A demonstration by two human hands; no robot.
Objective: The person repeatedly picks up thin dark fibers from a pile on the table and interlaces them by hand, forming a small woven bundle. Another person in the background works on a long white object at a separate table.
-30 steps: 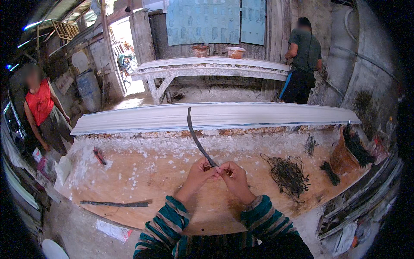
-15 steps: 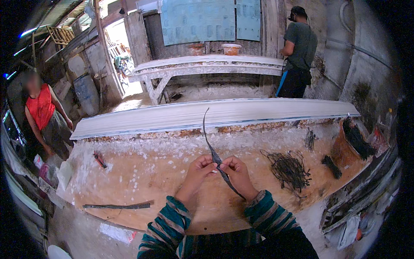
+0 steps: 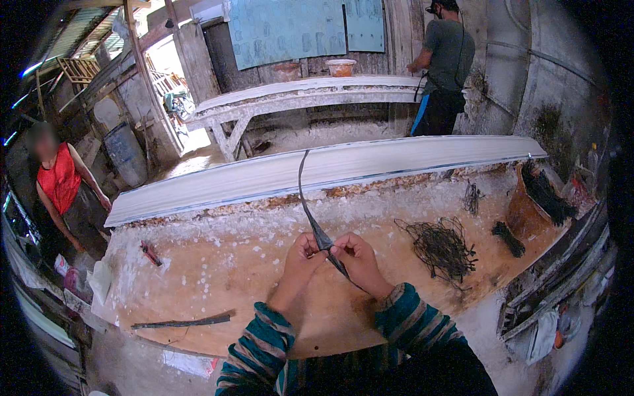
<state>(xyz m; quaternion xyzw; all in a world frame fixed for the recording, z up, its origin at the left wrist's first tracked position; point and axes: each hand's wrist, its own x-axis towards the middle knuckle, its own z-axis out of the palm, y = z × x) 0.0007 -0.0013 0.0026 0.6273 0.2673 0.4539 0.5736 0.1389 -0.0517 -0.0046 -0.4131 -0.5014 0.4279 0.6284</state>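
Observation:
A thin black strip (image 3: 308,210), wider in the middle and tapering at its far end, runs up from my fingers across the wooden table (image 3: 218,277). My left hand (image 3: 300,267) pinches its wide part between thumb and fingers. Close beside it, my right hand (image 3: 363,267) pinches the same part, and the strip's near end passes under that hand. Fingertips hide the exact spot where they meet. A flat bundle of dark strips (image 3: 185,322) lies at the near left. On the right rests a loose tangle of knotted black strands (image 3: 439,251).
A long white ridged slab (image 3: 244,178) borders the table's far side. An orange-brown container (image 3: 520,212) with black strands lies tipped at the right, near a small black bundle (image 3: 507,239). A red-handled tool (image 3: 150,253) lies left. One person (image 3: 63,181) stands left, another (image 3: 446,59) far right.
The whole view has shifted and tilted slightly. Both hands keep their pinch on the black strip, whose far end now points more upright and reaches over the white slab.

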